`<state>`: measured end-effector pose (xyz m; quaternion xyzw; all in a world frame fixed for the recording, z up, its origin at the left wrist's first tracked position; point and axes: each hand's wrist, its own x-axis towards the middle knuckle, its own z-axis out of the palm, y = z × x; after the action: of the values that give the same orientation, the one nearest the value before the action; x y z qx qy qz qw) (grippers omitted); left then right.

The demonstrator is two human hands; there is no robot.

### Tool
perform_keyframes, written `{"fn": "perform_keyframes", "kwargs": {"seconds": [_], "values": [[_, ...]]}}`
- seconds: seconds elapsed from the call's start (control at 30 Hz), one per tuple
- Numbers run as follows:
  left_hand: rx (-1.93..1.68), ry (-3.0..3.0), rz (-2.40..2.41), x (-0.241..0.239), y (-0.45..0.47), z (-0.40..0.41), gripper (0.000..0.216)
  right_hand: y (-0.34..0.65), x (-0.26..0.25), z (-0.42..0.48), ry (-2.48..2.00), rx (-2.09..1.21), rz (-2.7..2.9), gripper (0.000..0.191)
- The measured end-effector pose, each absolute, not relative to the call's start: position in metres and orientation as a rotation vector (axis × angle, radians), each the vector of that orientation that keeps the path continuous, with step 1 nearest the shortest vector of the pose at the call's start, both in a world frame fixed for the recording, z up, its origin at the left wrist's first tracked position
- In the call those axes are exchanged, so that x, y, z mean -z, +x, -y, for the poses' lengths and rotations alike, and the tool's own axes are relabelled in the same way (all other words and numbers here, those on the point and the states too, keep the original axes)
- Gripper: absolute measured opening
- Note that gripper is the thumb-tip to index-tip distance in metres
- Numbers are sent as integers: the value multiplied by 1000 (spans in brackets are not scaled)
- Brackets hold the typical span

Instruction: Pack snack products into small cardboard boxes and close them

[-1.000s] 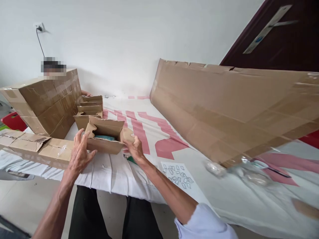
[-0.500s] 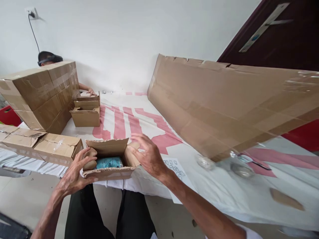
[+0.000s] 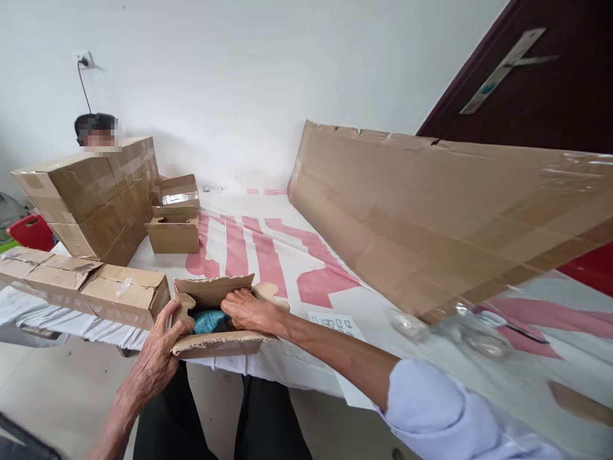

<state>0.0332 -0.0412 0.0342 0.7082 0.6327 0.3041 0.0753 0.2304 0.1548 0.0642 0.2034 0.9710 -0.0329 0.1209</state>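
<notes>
Visibly, right hand (image 3: 251, 311) inside carton (image 3: 220, 347); cloth (image 3: 242, 203) bears red strokes (image 3: 265, 255).

Left fingers (image 3: 168, 314) bent, right forearm (image 3: 335, 348) angled inward

I see, left: wall socket (image 3: 83, 59), black cable (image 3: 84, 89) plugged in | red chair (image 3: 32, 234) | my right: large cardboard panel (image 3: 421, 217) | dark door (image 3: 565, 102) beyond it

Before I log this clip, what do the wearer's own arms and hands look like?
The left hand and right hand are bare: no gloves, watch or cables visible. The right sleeve is plain, pale bluish-white, leaving the forearm uncovered; no left sleeve is in view.
</notes>
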Motion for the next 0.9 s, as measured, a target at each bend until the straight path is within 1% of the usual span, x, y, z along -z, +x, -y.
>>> {"fn": "perform_keyframes", "kwargs": {"seconds": [0.1, 0.27, 0.33, 0.47, 0.5, 0.53, 0.57, 0.6, 0.63, 0.73, 0.8, 0.9], "values": [[-881, 2093, -1932, -40, 37, 41, 45, 240, -83, -158, 703, 148, -2898, 19], [-833, 2086, -1870, -57, 37, 44, 43, 263, -125, -171, 937, 441, -3013, 14], [-887, 2091, -1793, -71, 29, 45, 43, 277, -138, -179, 1025, 662, -3070, 14], [-1137, 1989, -1715, -111, 15, 35, 38, 297, -156, -190, 1020, 1364, -2957, 15], [-1168, 1964, -1681, -122, 14, 29, 44, 298, -161, -191, 988, 1497, -2907, 17], [-1185, 1947, -1640, -131, 15, 21, 57, 298, -165, -190, 956, 1599, -2867, 20], [-1191, 1929, -1599, -138, 17, 12, 70, 296, -169, -189, 921, 1674, -2840, 22], [-1200, 1901, -1564, -144, 20, 3, 78, 294, -172, -187, 886, 1735, -2823, 26], [-1218, 1857, -1534, -148, 23, -7, 77, 291, -175, -185, 855, 1793, -2816, 30], [-1417, 1668, -1499, -153, 28, -34, 59, 282, -179, -181, 755, 2073, -2809, 50], [-1638, 1538, -1564, -156, 27, -47, 57, 275, -177, -182, 649, 2324, -2808, 62], [-1848, 1398, -1700, -163, 22, -62, 59, 260, -168, -192, 497, 2563, -2869, 70]]}}
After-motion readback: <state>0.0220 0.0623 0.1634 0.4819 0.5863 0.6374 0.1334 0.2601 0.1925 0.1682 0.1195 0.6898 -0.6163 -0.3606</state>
